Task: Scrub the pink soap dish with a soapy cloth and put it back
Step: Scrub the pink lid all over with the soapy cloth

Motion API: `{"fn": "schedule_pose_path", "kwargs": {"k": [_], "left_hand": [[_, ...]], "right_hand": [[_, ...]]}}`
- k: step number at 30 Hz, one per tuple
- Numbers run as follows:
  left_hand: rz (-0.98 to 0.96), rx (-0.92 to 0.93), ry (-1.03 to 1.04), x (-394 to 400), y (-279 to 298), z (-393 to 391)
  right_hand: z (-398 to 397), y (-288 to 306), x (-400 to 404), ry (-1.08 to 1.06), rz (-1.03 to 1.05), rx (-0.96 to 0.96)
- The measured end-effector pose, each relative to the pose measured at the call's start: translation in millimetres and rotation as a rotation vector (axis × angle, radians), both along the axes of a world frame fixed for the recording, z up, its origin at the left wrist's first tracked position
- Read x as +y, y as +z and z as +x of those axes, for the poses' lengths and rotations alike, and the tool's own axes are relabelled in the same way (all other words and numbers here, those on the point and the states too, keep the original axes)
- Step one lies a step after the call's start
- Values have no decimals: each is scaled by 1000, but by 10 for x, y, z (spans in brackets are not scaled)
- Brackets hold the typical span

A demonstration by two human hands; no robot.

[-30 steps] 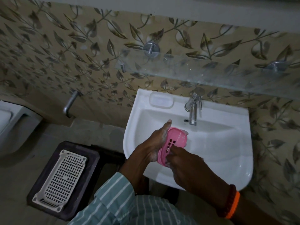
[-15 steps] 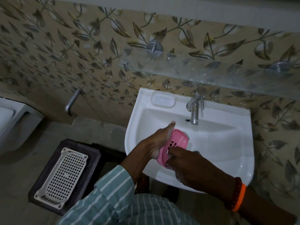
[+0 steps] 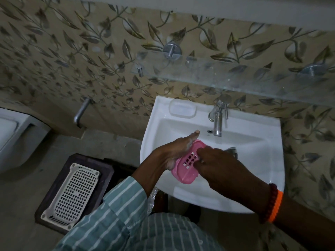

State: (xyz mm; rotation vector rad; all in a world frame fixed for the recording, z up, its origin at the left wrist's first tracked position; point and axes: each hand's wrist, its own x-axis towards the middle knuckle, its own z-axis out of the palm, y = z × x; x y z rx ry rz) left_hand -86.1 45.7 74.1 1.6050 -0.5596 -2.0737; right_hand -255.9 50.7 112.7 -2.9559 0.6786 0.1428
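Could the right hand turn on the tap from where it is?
Probably yes. The right hand is at the pink soap dish over the sink, and nothing blocks the tap just behind.

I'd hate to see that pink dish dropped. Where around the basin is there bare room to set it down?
The soap recess at the back left of the sink, left of the tap, is bare. So is the glass shelf above. The bowl's left half is crowded by the left hand, right hand and pink soap dish.

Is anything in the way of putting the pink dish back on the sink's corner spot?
Nothing visible. The soap dish is over the sink, and the moulded soap spot behind it looks bare.
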Motion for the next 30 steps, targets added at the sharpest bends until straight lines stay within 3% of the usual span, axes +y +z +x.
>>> {"fn": "schedule_pose_path", "kwargs": {"k": [4, 7, 12, 15, 17, 20, 24, 27, 30], "left_hand": [[-36, -43, 16, -18, -24, -51], [-64, -70, 10, -13, 34, -47], [-79, 8, 101, 36, 51, -30], [-68, -11, 86, 45, 48, -72], [-44, -16, 87, 66, 27, -89], [-7, 31, 95, 54, 50, -67], [-14, 46, 78, 13, 121, -25], [3, 22, 82, 39, 109, -46], [27, 47, 101, 49, 109, -67]], "right_hand": [[63, -44, 98, -68, 31, 37], [108, -234, 288, -108, 290, 56], [144, -133, 285, -483, 704, -481], [177, -223, 358, -491, 654, -325], [123, -272, 349, -412, 436, -196], [3, -301, 307, -302, 250, -194], [13, -402, 341, -346, 320, -245], [41, -392, 354, -380, 547, -346], [-15, -457, 262, -356, 469, -305]]}}
